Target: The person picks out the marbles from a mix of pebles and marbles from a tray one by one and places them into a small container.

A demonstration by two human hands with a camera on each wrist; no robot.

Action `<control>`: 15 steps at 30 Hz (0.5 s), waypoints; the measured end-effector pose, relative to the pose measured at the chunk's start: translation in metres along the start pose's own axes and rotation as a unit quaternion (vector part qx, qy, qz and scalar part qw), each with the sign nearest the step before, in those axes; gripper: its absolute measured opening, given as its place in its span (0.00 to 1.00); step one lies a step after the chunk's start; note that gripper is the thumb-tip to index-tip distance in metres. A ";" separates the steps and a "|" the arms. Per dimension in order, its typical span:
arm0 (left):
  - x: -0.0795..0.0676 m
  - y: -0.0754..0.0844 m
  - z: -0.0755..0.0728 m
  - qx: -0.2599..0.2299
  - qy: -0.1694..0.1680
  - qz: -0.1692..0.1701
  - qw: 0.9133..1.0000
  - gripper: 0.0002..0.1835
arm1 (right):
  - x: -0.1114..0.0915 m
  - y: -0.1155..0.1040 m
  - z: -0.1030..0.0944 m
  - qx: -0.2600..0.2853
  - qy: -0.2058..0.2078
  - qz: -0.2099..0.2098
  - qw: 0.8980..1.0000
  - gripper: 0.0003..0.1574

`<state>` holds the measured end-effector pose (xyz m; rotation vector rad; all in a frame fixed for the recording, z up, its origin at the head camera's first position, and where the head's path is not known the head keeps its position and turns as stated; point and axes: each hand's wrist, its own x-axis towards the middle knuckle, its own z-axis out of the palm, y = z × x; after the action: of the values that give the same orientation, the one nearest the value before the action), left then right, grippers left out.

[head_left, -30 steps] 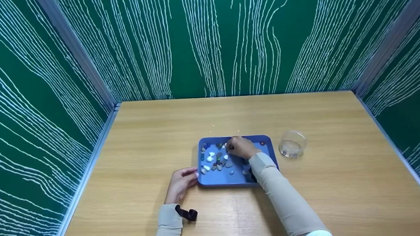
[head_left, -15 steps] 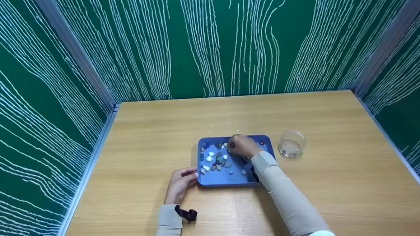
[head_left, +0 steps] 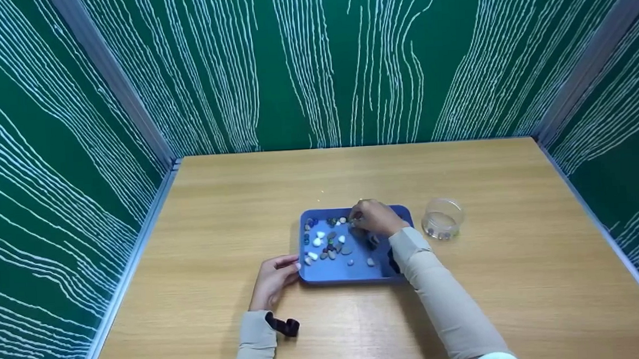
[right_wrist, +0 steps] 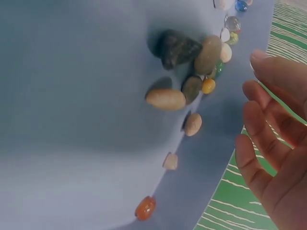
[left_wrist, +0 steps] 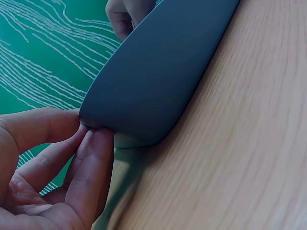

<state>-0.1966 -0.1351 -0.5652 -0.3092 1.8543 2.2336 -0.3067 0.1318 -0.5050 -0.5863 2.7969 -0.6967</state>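
Observation:
A blue tray (head_left: 335, 273) stands on the wooden table with pebbles and glass beads scattered inside. My left hand (head_left: 274, 277) pinches its near left edge, thumb on the rim and fingertips against the wall. Over the far side hovers my right hand (right_wrist: 278, 129), fingers loosely bent and nothing between them. Beside it, along the far wall, lie a dark angular stone (right_wrist: 177, 49), an oblong tan pebble (right_wrist: 165, 99), a yellow bead (right_wrist: 208, 86) and an orange bead (right_wrist: 145, 208). Several white pebbles (head_left: 317, 242) lie in the tray's left half.
Right of the tray stands a clear round container (head_left: 443, 218) with a few small pieces at its bottom. Tiny light specks dot the table (head_left: 233, 206) behind the tray. Green walls with white lines enclose the table's back and sides.
My right hand has shifted slightly right along the tray's far side, and its fingers have lifted from the stones there. The left hand stays at the tray's edge.

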 end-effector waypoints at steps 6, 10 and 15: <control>0.000 0.000 0.001 -0.005 -0.002 0.000 1.000 0.20 | -0.004 0.003 -0.009 0.027 -0.010 0.006 1.000 0.11; -0.001 0.001 0.001 -0.003 -0.007 0.003 1.000 0.21 | -0.007 0.007 -0.014 0.030 -0.007 -0.003 1.000 0.11; -0.001 0.001 0.001 0.001 -0.006 0.003 1.000 0.21 | -0.010 0.013 -0.021 0.030 0.009 -0.026 0.999 0.11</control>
<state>-0.1955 -0.1346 -0.5639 -0.2900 1.8529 2.2318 -0.3078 0.1556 -0.4919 -0.6464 2.7756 -0.7957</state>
